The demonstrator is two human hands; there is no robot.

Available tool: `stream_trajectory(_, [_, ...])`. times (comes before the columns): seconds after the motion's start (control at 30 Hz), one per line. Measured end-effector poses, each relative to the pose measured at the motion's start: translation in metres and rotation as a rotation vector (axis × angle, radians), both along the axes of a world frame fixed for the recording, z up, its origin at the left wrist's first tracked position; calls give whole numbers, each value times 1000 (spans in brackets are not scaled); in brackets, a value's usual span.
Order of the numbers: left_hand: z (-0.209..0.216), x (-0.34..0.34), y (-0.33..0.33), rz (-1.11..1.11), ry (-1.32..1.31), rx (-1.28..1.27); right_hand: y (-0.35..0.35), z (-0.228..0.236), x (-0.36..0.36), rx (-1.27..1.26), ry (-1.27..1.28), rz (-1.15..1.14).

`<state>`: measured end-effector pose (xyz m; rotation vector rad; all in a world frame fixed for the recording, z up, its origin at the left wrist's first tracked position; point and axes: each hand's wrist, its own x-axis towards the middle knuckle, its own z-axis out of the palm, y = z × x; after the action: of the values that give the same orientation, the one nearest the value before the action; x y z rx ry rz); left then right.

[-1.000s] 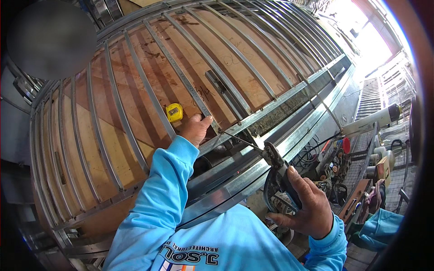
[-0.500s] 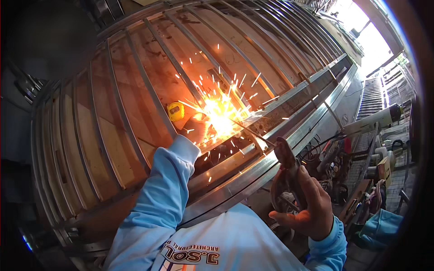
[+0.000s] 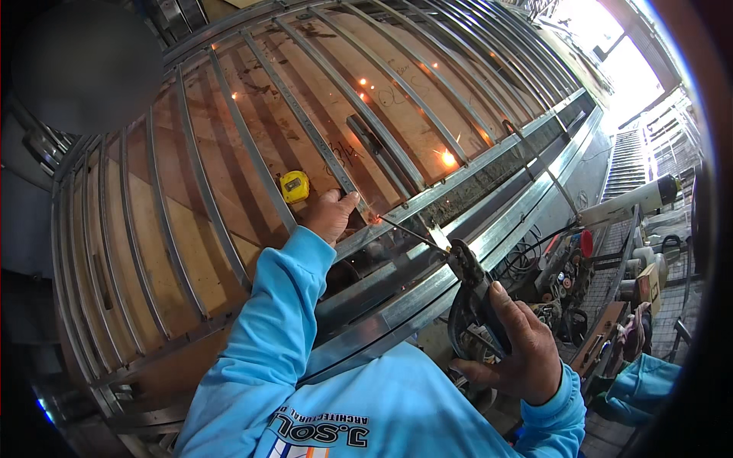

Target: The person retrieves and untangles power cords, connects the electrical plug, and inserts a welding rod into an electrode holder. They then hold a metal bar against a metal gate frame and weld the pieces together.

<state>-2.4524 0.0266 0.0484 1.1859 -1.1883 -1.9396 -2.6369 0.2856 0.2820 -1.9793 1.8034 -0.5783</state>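
Observation:
My right hand is wrapped round a dark welding electrode holder. A thin electrode runs from its jaw to the metal frame's rail, where a small spot glows orange at the joint. Beside that joint, my left hand grips the lower end of a slim metal bar between thumb and fingers. A yellow tape measure lies on the brown board just beyond this hand.
Parallel metal bars span the frame over a brown board. A bent metal rod hooks over the rail at right. A white cylinder, tools and a teal cloth lie on the right. Stray sparks fly above the board.
The bright arc and its spray of sparks have died down to a few sparks and a glowing spot. My right hand and the holder have shifted slightly left and down.

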Motion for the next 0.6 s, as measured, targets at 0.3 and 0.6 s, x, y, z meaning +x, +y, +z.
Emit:
stream_trajectory(0.3, [23, 1, 7, 19, -71, -30, -1, 0, 1, 37, 12, -14])
stream_trajectory(0.6, [32, 13, 5, -386, -463, -642, 2, -4, -2, 94, -49, 8])
